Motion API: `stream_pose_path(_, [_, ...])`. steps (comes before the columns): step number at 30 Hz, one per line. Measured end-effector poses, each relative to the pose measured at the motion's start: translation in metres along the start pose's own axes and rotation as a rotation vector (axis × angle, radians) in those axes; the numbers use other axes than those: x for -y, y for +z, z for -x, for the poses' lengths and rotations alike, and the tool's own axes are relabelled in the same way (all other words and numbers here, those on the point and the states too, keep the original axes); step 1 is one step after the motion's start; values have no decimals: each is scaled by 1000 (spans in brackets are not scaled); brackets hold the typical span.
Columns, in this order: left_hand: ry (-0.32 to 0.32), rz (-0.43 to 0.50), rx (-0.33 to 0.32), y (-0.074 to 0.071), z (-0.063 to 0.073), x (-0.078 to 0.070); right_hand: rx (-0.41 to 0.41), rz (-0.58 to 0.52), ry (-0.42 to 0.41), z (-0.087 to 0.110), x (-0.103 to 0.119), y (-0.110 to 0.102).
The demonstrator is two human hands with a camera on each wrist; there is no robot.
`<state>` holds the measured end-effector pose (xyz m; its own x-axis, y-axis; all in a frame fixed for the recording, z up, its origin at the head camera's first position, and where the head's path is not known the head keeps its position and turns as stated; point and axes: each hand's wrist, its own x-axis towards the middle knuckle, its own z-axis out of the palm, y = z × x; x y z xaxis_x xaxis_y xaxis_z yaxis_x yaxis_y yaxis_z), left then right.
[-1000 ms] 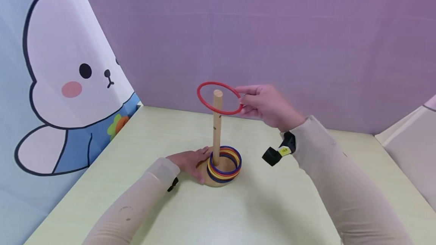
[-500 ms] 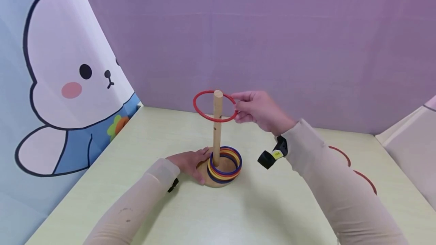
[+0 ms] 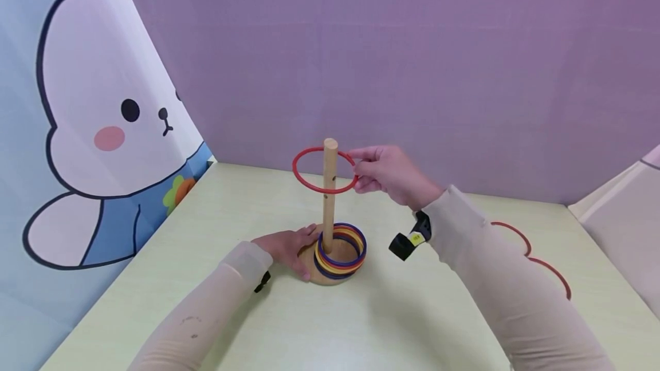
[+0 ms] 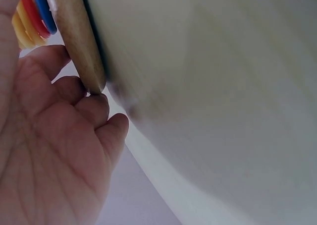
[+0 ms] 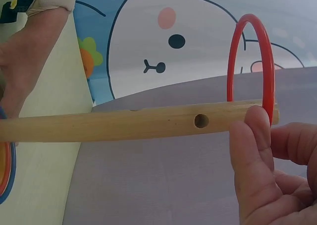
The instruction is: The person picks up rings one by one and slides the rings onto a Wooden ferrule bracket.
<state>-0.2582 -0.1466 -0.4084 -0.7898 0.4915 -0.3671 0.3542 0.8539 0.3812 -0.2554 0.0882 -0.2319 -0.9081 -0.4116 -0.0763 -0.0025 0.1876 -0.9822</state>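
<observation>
A wooden peg (image 3: 329, 216) stands upright on a round wooden base (image 3: 322, 280). My left hand (image 3: 286, 249) grips the base's left edge, thumb toward me and fingers behind; the left wrist view shows fingertips against the base's rim (image 4: 81, 46). Several blue, red and yellow rings (image 3: 364, 245) lie stacked round the foot of the peg. My right hand (image 3: 389, 173) pinches a thin red ring (image 3: 330, 192) by its right side. In the right wrist view that red ring (image 5: 268, 66) encircles the peg near its top, above a dark hole in the wood.
Two red rings, one farther back (image 3: 518, 233) and one nearer (image 3: 559, 276), lie on the pale tabletop (image 3: 319, 331), partly hidden by the right sleeve. A purple cloth (image 3: 412, 44) hangs behind, and a rabbit-print cloth (image 3: 93, 147) hangs at the left.
My right hand has moved left and down, bringing the red ring from above the peg's tip to round its upper part. More of the two rings on the table shows. My left hand stays put.
</observation>
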Motion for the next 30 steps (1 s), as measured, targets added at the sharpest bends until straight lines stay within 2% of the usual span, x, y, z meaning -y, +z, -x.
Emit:
stream_pose_path(7, [-13,16,1,1,0,-1,5,4,-3,-1,-8,0])
stream_pose_path(12, [-20,2,0,2,-1,-1,-1,56,-19,-4,-18,-1])
stream_pose_path(20, [-14,-23,-5,1,0,0,-51,88,-38,-8,-44,0])
stream_pose_path(26, [-2,-50,-9,2,0,-2,-41,130,-65,-7,-64,1])
stream_pose_path(30, [-17,-69,-16,3,-1,-3,-38,159,-81,-8,-78,2])
